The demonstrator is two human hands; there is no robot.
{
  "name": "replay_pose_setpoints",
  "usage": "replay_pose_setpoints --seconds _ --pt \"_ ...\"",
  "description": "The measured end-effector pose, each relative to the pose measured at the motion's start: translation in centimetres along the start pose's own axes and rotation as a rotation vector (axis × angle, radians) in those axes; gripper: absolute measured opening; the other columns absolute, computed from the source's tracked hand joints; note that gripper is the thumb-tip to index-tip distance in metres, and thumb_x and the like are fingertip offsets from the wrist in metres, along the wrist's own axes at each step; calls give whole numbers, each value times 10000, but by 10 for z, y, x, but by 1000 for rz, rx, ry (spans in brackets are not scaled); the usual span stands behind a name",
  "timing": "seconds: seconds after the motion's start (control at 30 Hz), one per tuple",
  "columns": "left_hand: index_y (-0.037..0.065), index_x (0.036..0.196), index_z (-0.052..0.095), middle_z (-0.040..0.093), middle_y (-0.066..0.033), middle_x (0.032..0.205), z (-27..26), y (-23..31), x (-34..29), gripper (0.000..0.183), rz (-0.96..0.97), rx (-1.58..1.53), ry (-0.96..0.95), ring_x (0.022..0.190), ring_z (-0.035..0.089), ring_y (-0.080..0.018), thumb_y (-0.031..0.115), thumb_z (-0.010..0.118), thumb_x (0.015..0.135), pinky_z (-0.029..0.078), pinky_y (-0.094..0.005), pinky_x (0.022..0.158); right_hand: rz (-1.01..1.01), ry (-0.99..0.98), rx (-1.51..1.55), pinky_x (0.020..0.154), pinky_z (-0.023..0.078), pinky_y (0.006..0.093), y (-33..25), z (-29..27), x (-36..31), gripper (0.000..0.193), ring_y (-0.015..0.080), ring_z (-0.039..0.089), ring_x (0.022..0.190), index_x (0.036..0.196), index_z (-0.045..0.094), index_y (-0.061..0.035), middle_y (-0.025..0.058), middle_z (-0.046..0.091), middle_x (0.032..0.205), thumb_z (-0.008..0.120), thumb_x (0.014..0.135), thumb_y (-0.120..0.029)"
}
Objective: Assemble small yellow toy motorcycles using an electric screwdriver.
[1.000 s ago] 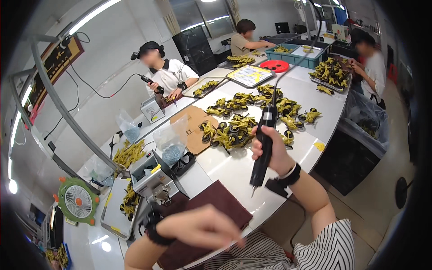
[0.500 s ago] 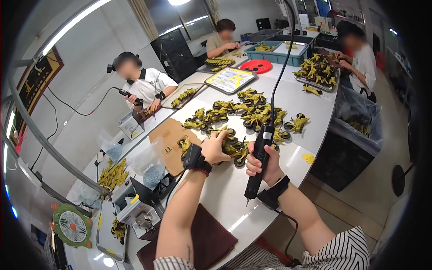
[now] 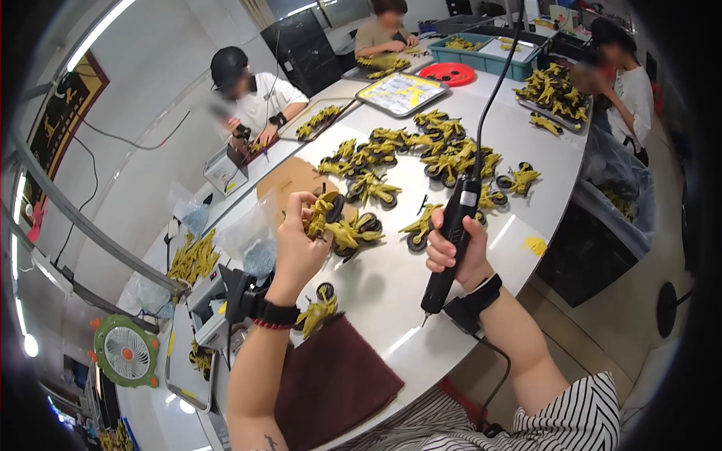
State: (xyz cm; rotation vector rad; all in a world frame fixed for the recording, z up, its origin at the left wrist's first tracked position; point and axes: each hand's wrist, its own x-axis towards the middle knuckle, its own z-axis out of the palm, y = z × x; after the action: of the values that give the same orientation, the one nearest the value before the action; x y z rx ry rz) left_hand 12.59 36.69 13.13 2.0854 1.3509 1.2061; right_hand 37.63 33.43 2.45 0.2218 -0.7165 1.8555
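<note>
The left hand (image 3: 299, 237) grips at least one yellow toy motorbike (image 3: 325, 208). The right hand (image 3: 466, 252) is closed around a black electric screwdriver (image 3: 444, 282), its tip pointing down. Past both hands sit more toy motorbikes (image 3: 451, 161). Nearer than the left hand lies a dark red mat (image 3: 338, 379).

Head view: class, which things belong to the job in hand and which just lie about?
Job, likely:
black cylindrical power screwdriver, in right hand
yellow-and-black plastic toy motorcycles, at left hand

Lying about, seemingly:
green plastic fan
round red plastic piece
</note>
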Motion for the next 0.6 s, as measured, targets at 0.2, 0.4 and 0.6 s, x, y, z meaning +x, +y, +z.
replay_pose_setpoints --seconds 0.2,0.4,0.6 --pt "53 1033 495 568 -154 870 -45 42 -111 374 -93 151 -309 791 596 -323 38 642 690 483 -344 713 2 15 -18 493 389 322 0 -6 -1 405 128 422 460 1010 458 -81 15 410 564 535 841 -442" --pt "50 1173 521 484 -127 1147 -75 31 -239 593 -301 326 -425 1087 435 -307 22 625 590 368 -366 927 -65 74 -54 506 368 280 5 12 5 405 93 396 469 1036 458 -88 -13 387 588 499 876 -459" --pt "17 1314 406 409 -161 1322 -87 9 -309 709 -408 76 -232 1225 354 -339 115 638 651 263 -412 1030 -191 21 -150 560 364 259 71 99 -20 347 100 442 537 1065 385 -81 2 423 654 606 849 -240"
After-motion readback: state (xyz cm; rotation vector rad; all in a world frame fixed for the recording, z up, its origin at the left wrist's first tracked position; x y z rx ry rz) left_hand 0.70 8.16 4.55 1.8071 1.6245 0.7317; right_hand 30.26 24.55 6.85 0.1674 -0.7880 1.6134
